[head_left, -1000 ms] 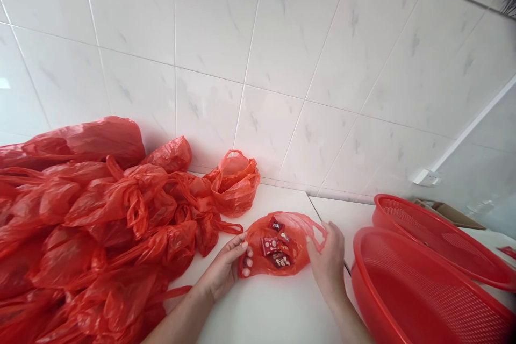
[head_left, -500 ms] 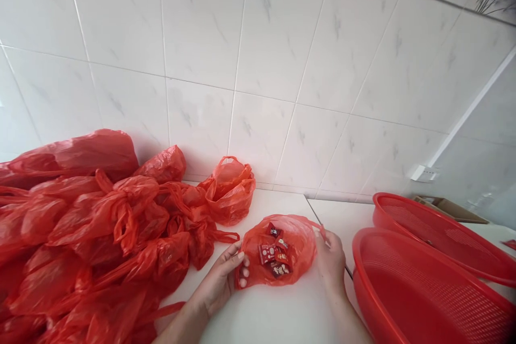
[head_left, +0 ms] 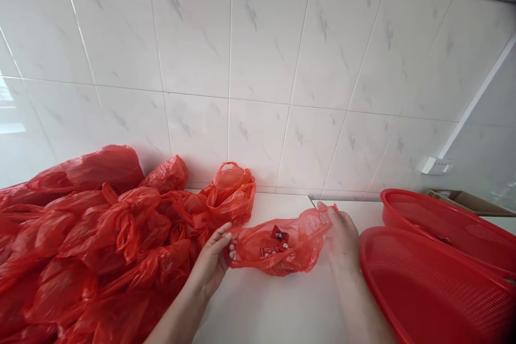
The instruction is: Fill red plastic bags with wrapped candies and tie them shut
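A thin red plastic bag (head_left: 278,250) lies stretched sideways on the white counter (head_left: 266,312), with several wrapped sweets (head_left: 279,239) showing through it. My left hand (head_left: 212,260) grips the bag's left end, next to a heap of knotted red plastic bags (head_left: 80,247). My right hand (head_left: 342,234) pinches the bag's right handle between fingers and thumb. A looser red bag with an upright handle (head_left: 229,196) stands just above my left hand, apart from it. Part of the sweets is hidden by the folded plastic.
Two red perforated plastic baskets (head_left: 433,287) lie on the right of the counter, one behind the other. Beyond them is a cardboard box (head_left: 467,203). White marbled wall tiles (head_left: 258,140) rise behind the counter, with a small white wall socket (head_left: 435,165) at right.
My hands have drawn the bag's ends apart, stretching it sideways and narrowing it, and my right hand has moved up and right. The sweets are now mostly covered by plastic.
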Demonstrator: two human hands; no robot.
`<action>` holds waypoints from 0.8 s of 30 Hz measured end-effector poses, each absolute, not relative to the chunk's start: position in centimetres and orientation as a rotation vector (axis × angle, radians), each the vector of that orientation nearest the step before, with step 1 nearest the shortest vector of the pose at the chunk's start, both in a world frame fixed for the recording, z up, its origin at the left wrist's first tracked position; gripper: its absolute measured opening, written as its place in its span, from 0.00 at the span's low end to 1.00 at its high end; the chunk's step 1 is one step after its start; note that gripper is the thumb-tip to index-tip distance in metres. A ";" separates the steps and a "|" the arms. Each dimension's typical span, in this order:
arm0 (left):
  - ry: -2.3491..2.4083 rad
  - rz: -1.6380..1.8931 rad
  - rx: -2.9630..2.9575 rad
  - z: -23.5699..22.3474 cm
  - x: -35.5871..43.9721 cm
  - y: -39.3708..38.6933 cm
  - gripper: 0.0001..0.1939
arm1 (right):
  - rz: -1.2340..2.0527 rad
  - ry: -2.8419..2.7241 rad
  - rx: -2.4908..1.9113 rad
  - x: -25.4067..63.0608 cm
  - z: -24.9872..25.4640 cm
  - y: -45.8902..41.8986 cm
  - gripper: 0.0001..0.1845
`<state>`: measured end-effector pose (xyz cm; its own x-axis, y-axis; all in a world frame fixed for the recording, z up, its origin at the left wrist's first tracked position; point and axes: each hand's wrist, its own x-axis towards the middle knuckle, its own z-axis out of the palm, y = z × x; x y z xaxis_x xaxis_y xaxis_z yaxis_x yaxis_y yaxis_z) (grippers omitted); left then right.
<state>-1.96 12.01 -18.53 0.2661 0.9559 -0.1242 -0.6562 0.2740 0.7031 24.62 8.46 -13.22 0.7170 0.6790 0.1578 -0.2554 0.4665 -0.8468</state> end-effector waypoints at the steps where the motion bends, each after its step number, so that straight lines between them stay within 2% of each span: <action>1: 0.613 1.219 0.642 -17.3 -2.0 12.0 0.21 | 0.613 -0.507 -0.889 24.7 -13.1 8.4 0.17; 6: 0.539 1.302 1.166 -10.9 -1.1 10.6 0.23 | 0.687 -0.557 -0.770 23.7 -12.1 7.8 0.16; 9: 0.644 1.269 1.474 -8.8 -0.3 9.4 0.22 | 0.695 -0.734 -0.843 22.3 -11.4 6.8 0.16; 12: 0.777 1.285 1.732 -8.3 0.3 8.6 0.21 | 0.749 -0.948 -0.944 20.9 -10.7 5.4 0.20; 16: 0.782 1.381 1.904 -8.5 0.6 8.3 0.15 | 0.812 -1.232 -1.145 19.0 -9.3 3.5 0.21; 21: 0.790 1.374 2.099 -8.6 0.6 7.8 0.11 | 1.075 -1.529 -1.236 17.8 -8.9 2.7 0.29; 24: 0.834 1.293 2.132 -8.7 0.8 7.4 0.11 | 1.182 -1.621 -1.227 17.4 -9.9 3.2 0.26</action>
